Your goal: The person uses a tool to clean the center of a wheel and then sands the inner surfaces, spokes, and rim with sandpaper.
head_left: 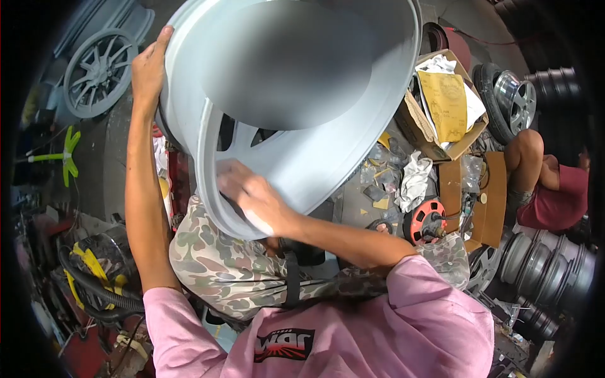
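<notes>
A large light-grey car wheel rim point(296, 160) stands tilted over my lap, its open barrel facing me; part of its inside is blurred. My left hand point(151, 69) grips the rim's outer edge at the upper left, thumb up along the side. Inside the near lip, my right hand point(252, 195) lies low against the inner wall, close to the spoke openings. Motion smears its fingers, so whether anything is under them stays hidden. A whitish patch shows along the side of that hand.
At right stand a cardboard box point(409, 123) with yellow sandpaper point(444, 107) and a red-and-black reel point(425, 222). Another person point(554, 189) sits beyond. Stacked rims point(542, 264) fill the lower right; a spoked wheel point(101, 72) leans upper left. A black hose point(104, 293) lies lower left.
</notes>
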Tool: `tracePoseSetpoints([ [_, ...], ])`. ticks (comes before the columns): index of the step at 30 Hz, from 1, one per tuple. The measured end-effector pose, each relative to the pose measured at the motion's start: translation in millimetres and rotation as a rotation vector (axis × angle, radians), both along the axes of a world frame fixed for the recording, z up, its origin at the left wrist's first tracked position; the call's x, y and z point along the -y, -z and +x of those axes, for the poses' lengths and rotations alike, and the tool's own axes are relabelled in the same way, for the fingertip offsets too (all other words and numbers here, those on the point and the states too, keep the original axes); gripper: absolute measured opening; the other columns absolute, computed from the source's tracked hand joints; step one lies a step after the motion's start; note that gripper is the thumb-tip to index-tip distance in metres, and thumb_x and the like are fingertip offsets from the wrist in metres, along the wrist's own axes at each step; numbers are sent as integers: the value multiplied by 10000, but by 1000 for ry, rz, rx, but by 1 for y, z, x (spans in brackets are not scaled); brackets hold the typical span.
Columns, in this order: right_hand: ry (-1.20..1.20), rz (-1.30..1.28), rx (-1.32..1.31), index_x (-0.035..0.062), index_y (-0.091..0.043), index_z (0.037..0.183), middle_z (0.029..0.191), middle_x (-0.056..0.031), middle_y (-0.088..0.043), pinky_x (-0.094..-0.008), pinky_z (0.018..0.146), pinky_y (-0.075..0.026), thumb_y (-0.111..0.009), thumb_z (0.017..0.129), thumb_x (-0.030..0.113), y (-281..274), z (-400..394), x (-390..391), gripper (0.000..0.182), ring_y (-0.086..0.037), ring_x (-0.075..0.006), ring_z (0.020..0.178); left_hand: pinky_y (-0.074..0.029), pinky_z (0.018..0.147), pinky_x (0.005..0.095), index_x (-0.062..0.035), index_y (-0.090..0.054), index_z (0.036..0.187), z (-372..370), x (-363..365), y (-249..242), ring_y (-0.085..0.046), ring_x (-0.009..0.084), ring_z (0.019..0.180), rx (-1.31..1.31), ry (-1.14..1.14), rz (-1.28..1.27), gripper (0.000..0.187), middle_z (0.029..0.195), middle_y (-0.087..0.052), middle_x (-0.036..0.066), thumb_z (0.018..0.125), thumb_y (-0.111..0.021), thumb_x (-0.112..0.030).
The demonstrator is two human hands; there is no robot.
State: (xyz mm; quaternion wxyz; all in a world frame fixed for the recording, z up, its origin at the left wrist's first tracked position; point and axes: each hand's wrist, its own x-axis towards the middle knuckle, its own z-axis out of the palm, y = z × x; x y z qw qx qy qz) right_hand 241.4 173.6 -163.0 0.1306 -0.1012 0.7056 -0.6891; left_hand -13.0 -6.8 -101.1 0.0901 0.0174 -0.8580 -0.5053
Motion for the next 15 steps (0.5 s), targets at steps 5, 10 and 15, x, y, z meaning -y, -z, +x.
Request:
tracePoseSetpoints([
  [5,-341,549,-248,54,-492,1450,1547,-135,-438,-430,1217,-269,-405,1067,218,186,-19,-166,426,-401,-261,1438,-491,818,279,71,-739,1062,-1,3,5,-654,166,846,-54,1,5,732,899,-727,118,904,-639,-637],
  [10,-342,2061,-906,122,-449,1487,1524,-60,-456,-438,1252,-180,-523,910,136,23,-181,-303,582,-388,-197,1427,-488,805,280,64,-742,1041,-7,6,7,-640,150,839,-32,58,44,713,874,-721,99,920,-624,-628],
  [15,-173,1736,-658,41,-423,1498,1593,-147,-363,-561,1234,-148,-506,945,255,158,-87,-245,598,-306,-286,1492,-481,793,276,101,-722,1008,-26,22,16,-622,146,819,-9,10,-66,709,856,-715,104,939,-620,-596],
])
